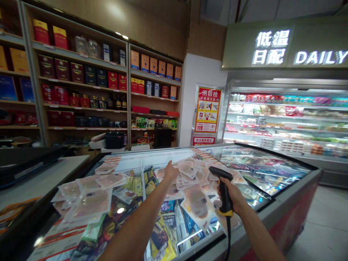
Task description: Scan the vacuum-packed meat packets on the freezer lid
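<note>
My right hand [234,194] is closed around the handle of a black and yellow barcode scanner [225,192], its head tilted toward the left and its cable hanging down. My left hand [171,173] reaches forward over a heap of flat, clear vacuum packs [187,169] with pinkish contents and small barcode labels. Its fingers point away and down, so whether they grip a pack is hidden. A larger labelled pack [198,203] lies between my hands, below the scanner's head. Another pile of similar packs [91,199] rests at the left on the freezer's glass top.
The chest freezer [296,194] has glass lids and a grey rim; colourful bags [163,235] show inside it. A counter [54,177] stands at the left. Behind are shelves of boxes [94,76], a fire-hydrant poster [208,110] and a lit refrigerated display [288,119].
</note>
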Demonstrator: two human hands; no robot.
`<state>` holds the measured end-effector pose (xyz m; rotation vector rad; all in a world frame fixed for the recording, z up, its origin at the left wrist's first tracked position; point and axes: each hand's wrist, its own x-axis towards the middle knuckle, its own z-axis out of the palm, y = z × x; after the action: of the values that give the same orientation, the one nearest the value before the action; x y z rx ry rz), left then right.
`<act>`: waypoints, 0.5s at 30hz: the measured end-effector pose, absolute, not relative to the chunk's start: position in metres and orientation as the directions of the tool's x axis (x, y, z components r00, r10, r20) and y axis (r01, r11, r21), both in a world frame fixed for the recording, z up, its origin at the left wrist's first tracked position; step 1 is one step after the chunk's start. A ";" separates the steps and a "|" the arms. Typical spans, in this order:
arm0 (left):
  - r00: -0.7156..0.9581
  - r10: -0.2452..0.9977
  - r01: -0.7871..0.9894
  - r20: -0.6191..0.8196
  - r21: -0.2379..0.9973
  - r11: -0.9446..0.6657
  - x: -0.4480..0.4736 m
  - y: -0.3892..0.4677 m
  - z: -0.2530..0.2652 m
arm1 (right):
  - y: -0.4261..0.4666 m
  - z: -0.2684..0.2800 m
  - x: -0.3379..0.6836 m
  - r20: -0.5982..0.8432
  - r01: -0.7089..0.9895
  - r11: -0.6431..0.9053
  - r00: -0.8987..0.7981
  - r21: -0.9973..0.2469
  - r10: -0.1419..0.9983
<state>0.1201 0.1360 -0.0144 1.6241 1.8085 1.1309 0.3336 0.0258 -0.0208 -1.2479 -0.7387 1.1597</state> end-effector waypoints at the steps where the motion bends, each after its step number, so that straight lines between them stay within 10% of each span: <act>1: -0.207 0.955 0.633 0.211 0.773 -0.034 0.108 0.134 -0.013 | 0.026 -0.020 0.329 -0.158 -0.259 -0.083 0.283 -0.962 0.946; 15: -0.381 0.891 0.903 0.245 0.307 0.302 -0.100 0.086 -0.033 | 0.028 -0.017 0.266 -0.077 -0.211 -0.048 0.131 -0.976 0.988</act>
<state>-0.1001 0.0858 -0.0329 1.7623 2.5572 0.6330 0.2659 0.0281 -0.0169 -1.1615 -0.9241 1.2437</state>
